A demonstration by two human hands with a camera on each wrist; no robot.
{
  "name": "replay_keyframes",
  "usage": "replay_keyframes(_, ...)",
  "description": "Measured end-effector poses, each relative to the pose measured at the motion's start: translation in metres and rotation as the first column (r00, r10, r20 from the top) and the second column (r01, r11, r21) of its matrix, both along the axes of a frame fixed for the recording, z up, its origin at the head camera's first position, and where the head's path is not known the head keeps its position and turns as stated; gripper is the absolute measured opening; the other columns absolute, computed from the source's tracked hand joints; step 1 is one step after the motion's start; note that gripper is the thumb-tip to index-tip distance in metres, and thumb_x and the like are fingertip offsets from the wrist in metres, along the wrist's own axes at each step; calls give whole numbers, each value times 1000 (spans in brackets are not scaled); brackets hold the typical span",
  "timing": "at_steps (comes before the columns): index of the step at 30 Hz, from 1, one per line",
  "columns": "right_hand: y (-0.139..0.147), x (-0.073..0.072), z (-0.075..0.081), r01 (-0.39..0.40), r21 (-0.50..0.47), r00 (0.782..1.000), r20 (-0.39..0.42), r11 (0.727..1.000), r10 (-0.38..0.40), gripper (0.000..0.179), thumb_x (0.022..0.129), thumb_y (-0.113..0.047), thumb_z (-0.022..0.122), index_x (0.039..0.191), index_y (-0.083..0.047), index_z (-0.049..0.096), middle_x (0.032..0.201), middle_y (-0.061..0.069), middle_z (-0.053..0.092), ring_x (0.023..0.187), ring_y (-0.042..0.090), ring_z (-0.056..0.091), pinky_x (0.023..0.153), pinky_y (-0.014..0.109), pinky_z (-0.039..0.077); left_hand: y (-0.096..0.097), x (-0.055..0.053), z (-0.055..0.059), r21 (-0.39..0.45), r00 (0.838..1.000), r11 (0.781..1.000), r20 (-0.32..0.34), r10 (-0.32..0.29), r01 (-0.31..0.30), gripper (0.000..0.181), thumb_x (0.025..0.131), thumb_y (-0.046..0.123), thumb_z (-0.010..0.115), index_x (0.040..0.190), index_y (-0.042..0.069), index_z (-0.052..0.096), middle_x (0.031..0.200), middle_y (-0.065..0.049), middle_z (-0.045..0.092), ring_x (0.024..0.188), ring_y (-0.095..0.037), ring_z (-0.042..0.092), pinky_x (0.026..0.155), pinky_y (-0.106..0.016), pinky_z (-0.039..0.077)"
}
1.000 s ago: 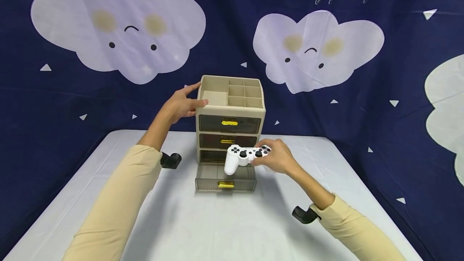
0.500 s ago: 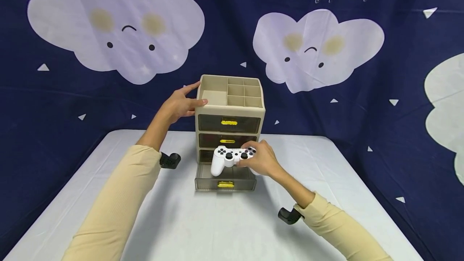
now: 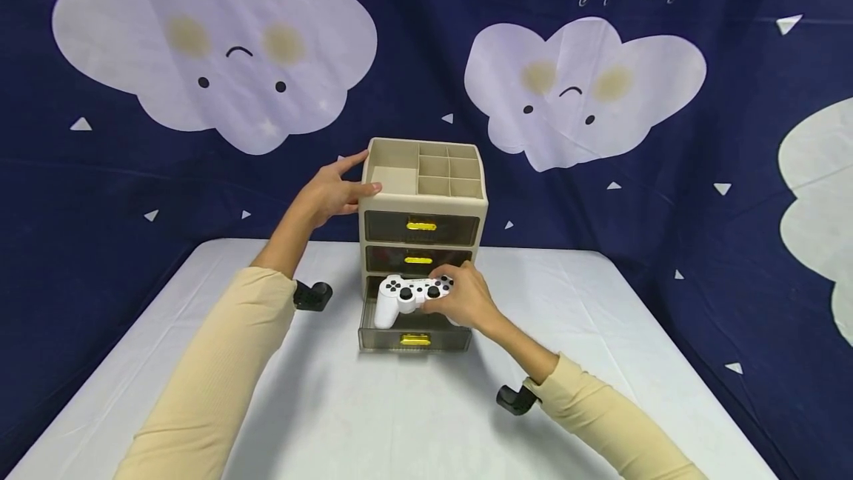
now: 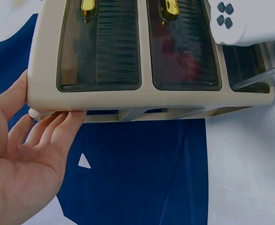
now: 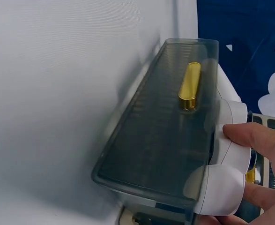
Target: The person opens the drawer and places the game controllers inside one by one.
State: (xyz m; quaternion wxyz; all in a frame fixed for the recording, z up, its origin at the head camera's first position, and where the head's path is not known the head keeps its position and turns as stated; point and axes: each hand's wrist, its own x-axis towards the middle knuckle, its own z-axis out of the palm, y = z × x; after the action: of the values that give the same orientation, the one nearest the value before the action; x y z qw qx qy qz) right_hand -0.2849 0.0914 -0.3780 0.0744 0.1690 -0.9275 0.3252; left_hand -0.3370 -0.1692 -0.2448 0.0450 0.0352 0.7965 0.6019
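A beige desktop drawer organizer [image 3: 426,202] stands on the table, its lowest smoky clear drawer [image 3: 380,340] pulled out. My left hand [image 3: 332,190] holds the organizer's upper left edge, thumb over the top rim and fingers along the side; the left wrist view shows those fingers [image 4: 57,129] against the side wall. Above the pulled-out drawer, my right hand [image 3: 461,295] grips a white game controller [image 3: 408,293] by its right end. Seen from the right wrist, the controller [image 5: 224,187] is just above the drawer's front panel [image 5: 160,140], partly hidden behind it.
Two upper drawers with gold handles [image 3: 421,226] are closed. The organizer's top has divided compartments [image 3: 435,167]. A white cloth covers the table [image 3: 320,406]. Behind hangs a dark blue curtain [image 3: 426,58] with cloud prints.
My right hand has carried the controller leftward and slightly down, from the drawer's right side to over it. The left hand has stayed on the organizer.
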Motion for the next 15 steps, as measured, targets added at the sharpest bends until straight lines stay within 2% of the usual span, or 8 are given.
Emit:
replay_keyframes(6,-4,0,-9,-13,12,1000,-9,1000,13,55,62,-26,96,111,-8,76,91,9,57,83,20,46,70,30,40,0,0,0,-3,1000,1000,-1,5,-5,83,98,17,71,163,35,22,169,-11,21,135,-33,54,114,-46,45)
replay_keyframes(15,-6,-3,-19,-31,49,998,-50,998,34,54,61,-25,97,108,-7,77,89,8,57,83,18,45,70,29,41,0,-2,-1,1,1000,1000,5,7,-7,84,97,18,71,163,35,22,169,-11,20,135,-32,55,113,-46,46)
